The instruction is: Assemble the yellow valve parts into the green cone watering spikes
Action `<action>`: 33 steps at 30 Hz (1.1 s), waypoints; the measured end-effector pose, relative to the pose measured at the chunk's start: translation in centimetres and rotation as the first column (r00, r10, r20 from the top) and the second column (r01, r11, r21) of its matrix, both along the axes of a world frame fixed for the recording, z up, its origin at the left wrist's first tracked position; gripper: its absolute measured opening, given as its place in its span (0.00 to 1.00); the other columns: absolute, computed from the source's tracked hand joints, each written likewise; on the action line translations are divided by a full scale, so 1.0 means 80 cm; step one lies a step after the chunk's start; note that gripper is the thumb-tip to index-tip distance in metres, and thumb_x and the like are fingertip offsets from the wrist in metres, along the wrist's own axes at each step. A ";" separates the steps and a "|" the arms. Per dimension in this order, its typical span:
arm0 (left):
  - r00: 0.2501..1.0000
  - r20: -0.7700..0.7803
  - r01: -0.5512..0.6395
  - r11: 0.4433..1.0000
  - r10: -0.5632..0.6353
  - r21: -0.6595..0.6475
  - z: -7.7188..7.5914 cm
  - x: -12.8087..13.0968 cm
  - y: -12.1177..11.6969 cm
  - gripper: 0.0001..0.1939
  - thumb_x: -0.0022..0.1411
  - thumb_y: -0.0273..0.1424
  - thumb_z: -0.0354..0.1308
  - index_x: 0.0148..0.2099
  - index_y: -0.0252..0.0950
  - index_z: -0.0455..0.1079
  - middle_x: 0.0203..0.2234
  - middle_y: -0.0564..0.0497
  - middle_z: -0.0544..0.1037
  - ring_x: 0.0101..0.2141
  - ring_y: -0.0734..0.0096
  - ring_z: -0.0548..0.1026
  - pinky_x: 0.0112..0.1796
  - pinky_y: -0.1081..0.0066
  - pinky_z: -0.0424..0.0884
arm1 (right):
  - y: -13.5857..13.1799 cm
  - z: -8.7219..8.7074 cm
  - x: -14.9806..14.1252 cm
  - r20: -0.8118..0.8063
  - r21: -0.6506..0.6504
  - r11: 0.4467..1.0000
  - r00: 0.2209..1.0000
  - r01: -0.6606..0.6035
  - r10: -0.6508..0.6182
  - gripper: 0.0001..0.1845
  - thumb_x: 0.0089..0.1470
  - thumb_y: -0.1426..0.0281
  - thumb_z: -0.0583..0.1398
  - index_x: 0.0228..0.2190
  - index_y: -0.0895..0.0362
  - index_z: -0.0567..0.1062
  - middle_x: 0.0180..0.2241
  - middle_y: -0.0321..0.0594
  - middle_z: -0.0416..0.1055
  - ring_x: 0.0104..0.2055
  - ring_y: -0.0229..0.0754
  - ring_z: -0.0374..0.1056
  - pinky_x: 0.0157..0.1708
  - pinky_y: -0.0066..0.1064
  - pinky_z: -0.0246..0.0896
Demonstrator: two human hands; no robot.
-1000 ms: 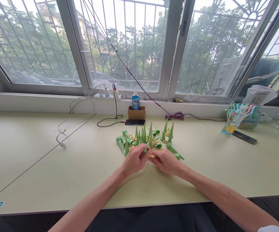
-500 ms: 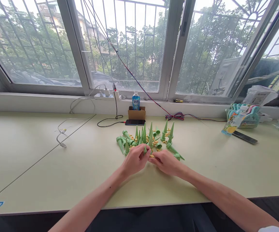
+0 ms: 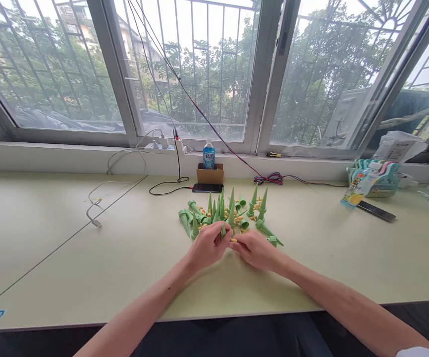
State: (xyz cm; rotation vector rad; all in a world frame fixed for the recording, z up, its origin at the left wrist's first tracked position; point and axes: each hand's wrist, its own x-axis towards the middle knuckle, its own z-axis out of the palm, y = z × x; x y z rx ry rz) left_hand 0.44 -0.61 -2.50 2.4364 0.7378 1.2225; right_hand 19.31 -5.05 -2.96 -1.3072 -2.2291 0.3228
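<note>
A cluster of green cone-shaped spikes (image 3: 231,212) with several small yellow pieces (image 3: 241,218) among them sits mid-table, some cones upright, some lying flat. My left hand (image 3: 207,246) is closed around a green cone (image 3: 222,230) whose tip pokes up between the fingers. My right hand (image 3: 256,249) pinches a small yellow piece (image 3: 233,240) right against that cone. Both hands meet at the near edge of the cluster.
A black phone (image 3: 207,188), a small cardboard box (image 3: 210,174) and a blue bottle (image 3: 209,154) stand behind the cluster. A power strip (image 3: 162,147) with cables lies on the sill. A white cable (image 3: 94,208) lies left; snack bags (image 3: 370,181) and a black remote (image 3: 376,211) lie right.
My hands stay almost still, with only small finger movements at the cone. Another person's hand at the far right edge has left the view.
</note>
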 end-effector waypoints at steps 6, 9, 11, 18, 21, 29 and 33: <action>1.000 -0.003 -0.002 1.000 0.002 -0.012 -0.001 0.000 0.000 0.08 0.68 0.31 0.51 0.35 0.37 0.67 0.20 0.56 0.70 0.19 0.78 0.63 0.24 0.75 0.62 | -0.001 0.003 -0.001 0.013 -0.021 1.000 1.000 0.011 -0.011 0.27 0.66 0.57 0.52 0.18 0.56 0.60 0.16 0.30 0.52 0.20 0.34 0.46 0.23 0.29 0.40; 1.000 -0.020 -0.007 1.000 0.006 -0.012 -0.001 0.000 0.000 0.09 0.68 0.31 0.51 0.34 0.37 0.67 0.21 0.56 0.70 0.19 0.78 0.62 0.24 0.75 0.62 | -0.001 0.004 -0.002 0.018 -0.027 0.999 0.999 0.027 -0.026 0.24 0.65 0.59 0.55 0.19 0.56 0.61 0.17 0.30 0.55 0.20 0.33 0.46 0.23 0.28 0.41; 0.999 -0.036 -0.013 1.000 0.012 -0.012 -0.001 0.000 0.000 0.10 0.69 0.31 0.50 0.34 0.37 0.67 0.21 0.56 0.69 0.19 0.77 0.62 0.25 0.75 0.61 | 0.000 0.003 -0.002 0.017 -0.017 1.000 1.000 0.022 -0.022 0.21 0.64 0.61 0.56 0.21 0.56 0.62 0.17 0.30 0.56 0.20 0.34 0.47 0.23 0.28 0.42; 0.998 -0.055 -0.016 1.000 0.014 -0.024 -0.001 0.000 0.000 0.10 0.69 0.31 0.51 0.33 0.37 0.66 0.21 0.57 0.68 0.20 0.77 0.62 0.25 0.74 0.61 | -0.001 0.002 -0.002 -0.007 -0.019 1.000 1.000 -0.008 0.008 0.21 0.64 0.63 0.55 0.21 0.55 0.59 0.17 0.29 0.54 0.20 0.34 0.46 0.23 0.28 0.42; 0.999 -0.052 -0.016 0.999 0.015 -0.029 0.000 0.000 0.000 0.09 0.68 0.31 0.51 0.34 0.37 0.66 0.20 0.57 0.68 0.20 0.77 0.62 0.26 0.75 0.61 | -0.001 0.004 -0.002 -0.022 -0.024 1.000 1.000 -0.012 0.011 0.22 0.64 0.62 0.55 0.20 0.55 0.57 0.17 0.29 0.51 0.20 0.34 0.45 0.23 0.28 0.41; 1.000 -0.031 -0.007 0.999 0.006 -0.036 -0.001 0.000 0.000 0.08 0.68 0.31 0.52 0.35 0.36 0.66 0.20 0.58 0.68 0.19 0.78 0.61 0.25 0.76 0.61 | -0.001 0.003 -0.002 -0.039 -0.030 0.999 0.999 -0.022 0.020 0.24 0.63 0.61 0.55 0.20 0.55 0.53 0.16 0.28 0.47 0.20 0.33 0.42 0.23 0.27 0.39; 1.000 -0.029 -0.002 0.999 0.000 -0.054 -0.001 -0.001 -0.001 0.08 0.68 0.31 0.51 0.34 0.36 0.66 0.20 0.58 0.68 0.20 0.78 0.62 0.25 0.76 0.61 | -0.001 0.004 -0.002 -0.024 -0.034 0.999 1.000 -0.017 0.017 0.24 0.63 0.62 0.56 0.20 0.56 0.55 0.17 0.28 0.48 0.21 0.33 0.42 0.23 0.27 0.39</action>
